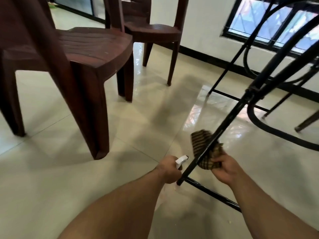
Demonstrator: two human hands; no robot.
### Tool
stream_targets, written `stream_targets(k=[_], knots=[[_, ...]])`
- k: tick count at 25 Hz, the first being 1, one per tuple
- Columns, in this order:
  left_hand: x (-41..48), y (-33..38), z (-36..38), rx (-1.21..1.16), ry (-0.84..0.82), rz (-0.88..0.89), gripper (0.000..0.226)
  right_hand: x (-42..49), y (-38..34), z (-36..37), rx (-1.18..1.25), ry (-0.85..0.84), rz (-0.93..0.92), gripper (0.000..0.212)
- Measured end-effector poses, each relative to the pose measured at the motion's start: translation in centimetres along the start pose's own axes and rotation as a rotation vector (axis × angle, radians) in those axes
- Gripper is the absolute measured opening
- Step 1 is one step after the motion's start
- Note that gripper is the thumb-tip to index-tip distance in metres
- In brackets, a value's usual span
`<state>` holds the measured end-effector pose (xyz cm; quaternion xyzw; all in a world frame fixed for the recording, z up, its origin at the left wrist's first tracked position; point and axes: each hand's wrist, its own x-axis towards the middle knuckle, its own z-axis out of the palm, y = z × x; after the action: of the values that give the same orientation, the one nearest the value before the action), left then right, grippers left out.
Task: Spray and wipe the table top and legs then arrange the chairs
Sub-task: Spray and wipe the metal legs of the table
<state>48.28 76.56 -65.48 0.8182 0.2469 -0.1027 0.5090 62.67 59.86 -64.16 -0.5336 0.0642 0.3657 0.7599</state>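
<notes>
A black metal table leg (229, 118) slants down from the upper right to its foot on the tiled floor. My right hand (224, 169) holds a brown and black checked cloth (205, 147) against the far side of the leg, low down. Just left of the leg, my left hand (170, 169) grips a spray bottle; only its white nozzle head (181, 160) shows, close to the leg. The bottle's body is hidden by the hand. Two dark brown plastic chairs stand to the left, one near (82, 54) and one farther back (153, 30).
A black floor bar (214, 194) runs from the leg's foot toward the lower right. More black curved frame tubes and legs (259, 121) fill the right side. A dark-framed window (276, 23) sits in the white wall behind. Glossy tiled floor (146, 126) lies between chairs and table.
</notes>
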Motion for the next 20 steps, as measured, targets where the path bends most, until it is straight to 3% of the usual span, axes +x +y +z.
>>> stream_targets(k=[2,5,6,10,14,20], knots=[[0.0,-0.5,0.1,-0.008,-0.008,-0.023,0.017,0.6,0.2,0.0,-0.017,-0.017,0.038,0.069],[0.0,-1.0,0.3,0.055,-0.021,-0.036,0.013,0.8,3.1,0.3,-0.724,0.001,0.235,0.066],[0.1,-1.2,0.3,0.077,-0.015,-0.036,0.015,1.0,3.3,0.4,-0.836,0.01,0.22,0.063],[0.2,-1.7,0.5,0.068,-0.03,-0.075,0.023,2.2,2.1,0.7,-0.581,0.042,0.123,0.042],[0.6,-2.7,0.9,0.114,-0.028,-0.046,0.015,2.4,3.6,0.6,-0.989,0.091,0.22,0.048],[1.7,-1.5,0.4,-0.009,0.023,-0.02,0.015,0.9,2.5,0.0,-0.58,0.128,0.205,0.057]])
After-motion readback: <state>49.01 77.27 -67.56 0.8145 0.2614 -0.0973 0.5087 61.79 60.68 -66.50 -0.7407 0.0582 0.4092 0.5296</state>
